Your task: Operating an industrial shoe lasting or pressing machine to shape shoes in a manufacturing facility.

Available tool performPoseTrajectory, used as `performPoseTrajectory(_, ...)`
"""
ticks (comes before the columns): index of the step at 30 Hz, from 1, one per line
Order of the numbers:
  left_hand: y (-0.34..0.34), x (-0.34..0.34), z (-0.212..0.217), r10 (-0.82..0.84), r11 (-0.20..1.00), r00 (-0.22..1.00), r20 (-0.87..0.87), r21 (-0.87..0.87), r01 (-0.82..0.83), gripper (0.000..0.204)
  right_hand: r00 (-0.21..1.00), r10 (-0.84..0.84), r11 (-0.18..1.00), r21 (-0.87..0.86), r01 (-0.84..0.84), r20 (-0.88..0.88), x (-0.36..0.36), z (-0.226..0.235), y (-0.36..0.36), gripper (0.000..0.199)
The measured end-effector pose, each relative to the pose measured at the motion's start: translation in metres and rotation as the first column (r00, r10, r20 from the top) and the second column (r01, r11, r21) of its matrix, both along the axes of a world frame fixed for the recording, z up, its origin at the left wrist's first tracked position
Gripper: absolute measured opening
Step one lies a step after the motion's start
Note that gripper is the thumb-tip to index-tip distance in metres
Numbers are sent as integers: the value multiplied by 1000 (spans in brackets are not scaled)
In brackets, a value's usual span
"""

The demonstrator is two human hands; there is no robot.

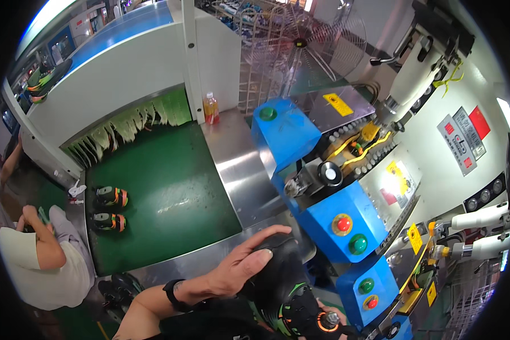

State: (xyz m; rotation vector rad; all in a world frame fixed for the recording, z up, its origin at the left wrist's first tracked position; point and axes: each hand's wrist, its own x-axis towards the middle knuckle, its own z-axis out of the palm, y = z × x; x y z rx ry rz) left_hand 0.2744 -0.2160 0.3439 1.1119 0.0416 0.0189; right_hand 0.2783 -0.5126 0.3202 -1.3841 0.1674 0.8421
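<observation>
A black shoe (279, 272) with green and orange trim is in front of me at the lower middle, its toe pointing away. A metal post (330, 320) sticks up from its collar. My left hand (241, 266), with a dark band on the wrist, is wrapped over the toe end, its thumb on top and index finger stretched along the far side. At the shoe's right edge, my right hand (335, 313) shows only in part and grips near the heel; most of its fingers are hidden.
A green conveyor belt (170, 198) carries two small shoes (110, 208) beneath a fringed opening. A bottle (211, 107) stands on the metal ledge. Right, a blue pressing machine (345, 221) has red and green buttons. A seated person (45, 255) works at left; a large fan (300, 45) stands behind.
</observation>
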Motion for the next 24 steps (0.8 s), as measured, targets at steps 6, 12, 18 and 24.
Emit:
performPoseTrajectory(6, 2, 2, 0, -25, 962, 998, 56, -269, 40, 65, 861, 268, 963, -123, -238, 432, -1, -1, -1, 85)
performPoseTrajectory(12, 4, 1, -1, -38, 985, 998, 49, -164, 45, 69, 724, 416, 906, -316, -281, 550, 3, 11, -1, 83)
performPoseTrajectory(18, 4, 6, -1, -42, 999, 996, 84, -30, 44, 66, 719, 365, 930, -257, -262, 591, 0, 4, 3, 82)
performPoseTrajectory(24, 4, 11, 0, -28, 999, 998, 60, -29, 30, 65, 661, 291, 953, -145, -268, 691, 5, 7, 2, 82)
